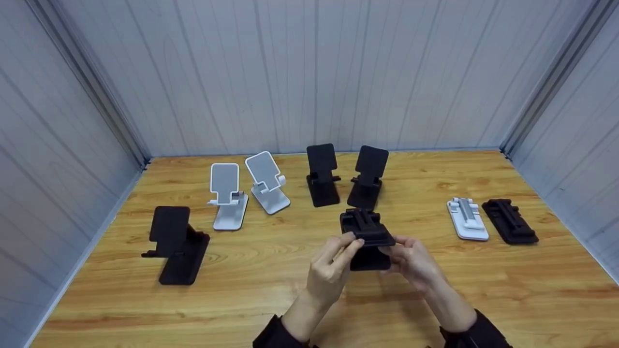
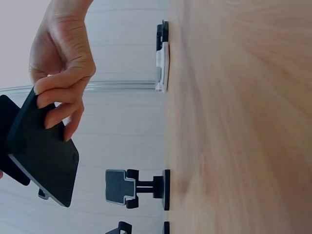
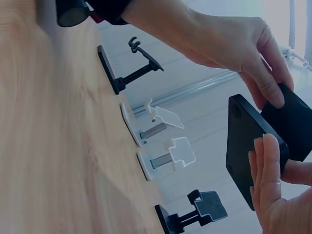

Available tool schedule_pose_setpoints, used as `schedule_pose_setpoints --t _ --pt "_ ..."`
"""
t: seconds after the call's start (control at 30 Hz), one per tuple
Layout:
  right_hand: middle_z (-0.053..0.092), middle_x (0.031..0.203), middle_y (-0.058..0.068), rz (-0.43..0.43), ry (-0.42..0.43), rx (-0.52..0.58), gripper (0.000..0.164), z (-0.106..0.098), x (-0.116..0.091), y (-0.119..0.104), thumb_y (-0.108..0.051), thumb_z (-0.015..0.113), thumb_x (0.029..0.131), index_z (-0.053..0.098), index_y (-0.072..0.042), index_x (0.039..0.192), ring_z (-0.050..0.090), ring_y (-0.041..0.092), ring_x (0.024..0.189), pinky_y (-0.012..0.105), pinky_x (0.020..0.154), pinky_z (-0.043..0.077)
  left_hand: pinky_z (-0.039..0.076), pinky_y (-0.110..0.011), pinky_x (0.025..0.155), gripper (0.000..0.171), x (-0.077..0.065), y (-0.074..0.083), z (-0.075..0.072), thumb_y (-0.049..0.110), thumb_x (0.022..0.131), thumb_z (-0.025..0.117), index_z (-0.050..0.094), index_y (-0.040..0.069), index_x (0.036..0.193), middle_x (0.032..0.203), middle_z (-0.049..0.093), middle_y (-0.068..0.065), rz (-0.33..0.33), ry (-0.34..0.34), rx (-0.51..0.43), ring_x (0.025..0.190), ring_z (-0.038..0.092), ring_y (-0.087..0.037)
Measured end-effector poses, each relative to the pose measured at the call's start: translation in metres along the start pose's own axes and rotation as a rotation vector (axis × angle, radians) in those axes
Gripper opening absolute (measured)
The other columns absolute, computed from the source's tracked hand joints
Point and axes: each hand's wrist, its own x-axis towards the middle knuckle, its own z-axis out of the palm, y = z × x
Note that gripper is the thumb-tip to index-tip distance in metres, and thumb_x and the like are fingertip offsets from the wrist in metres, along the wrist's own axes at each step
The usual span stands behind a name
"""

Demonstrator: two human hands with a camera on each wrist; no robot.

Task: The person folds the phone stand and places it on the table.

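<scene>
A black folding phone stand [image 1: 370, 260] is held above the wooden table, its phone plate partly opened away from the base. My left hand [image 1: 328, 270] pinches the edge of the upper plate between thumb and fingers. With curled fingers, my right hand [image 1: 415, 261] grips the base from the right side. In the left wrist view the right hand's fingers [image 2: 61, 105] lie over the base's flat underside. The right wrist view shows both hands on the stand [image 3: 243, 146], with a gap between its two plates. The hinge is partly hidden.
Unfolded stands face me on the table [image 1: 271, 299]: a black one [image 1: 179, 246] at left, two white ones [image 1: 225, 193] [image 1: 268, 183], and two black ones [image 1: 323, 174] [image 1: 368, 176] at the back. Folded white [image 1: 468, 220] and black [image 1: 510, 222] stands lie at right. Panelled walls [image 1: 314, 72] enclose the table.
</scene>
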Motion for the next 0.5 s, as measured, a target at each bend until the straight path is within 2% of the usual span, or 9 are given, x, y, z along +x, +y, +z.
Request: schedule_pose_setpoints --t 0.2,0.3,0.5 --pt "0.074 0.094 0.005 0.007 -0.014 0.025 0.026 -0.0027 0.0002 -0.0015 0.010 0.044 0.098 0.066 -0.002 0.108 0.074 0.016 0.083 0.025 0.065 0.062 0.061 -0.023 0.074 0.020 -0.0036 -0.0015 0.0025 -0.008 0.103 0.051 0.071 -0.006 0.099 0.094 0.066 -0.017 0.041 -0.007 -0.017 0.077 0.066 -0.024" --pt "0.074 0.095 0.005 0.010 -0.038 0.001 0.024 -0.0047 0.0008 -0.0019 0.008 0.044 0.099 0.063 -0.001 0.111 0.074 0.016 0.085 0.026 0.066 0.062 0.061 -0.024 0.075 0.021 -0.0043 -0.0022 0.0022 -0.009 0.102 0.051 0.072 -0.007 0.098 0.093 0.066 -0.017 0.056 -0.004 -0.034 0.077 0.067 -0.025" --pt "0.075 0.103 0.002 -0.022 -0.194 -0.034 0.017 -0.0103 0.0022 -0.0034 -0.002 0.046 0.106 0.058 -0.006 0.117 0.073 0.014 0.095 0.029 0.077 0.062 0.061 -0.023 0.078 0.022 -0.0054 -0.0048 0.0026 -0.012 0.100 0.053 0.074 -0.007 0.094 0.089 0.068 -0.017 0.074 0.007 -0.023 0.077 0.069 -0.025"
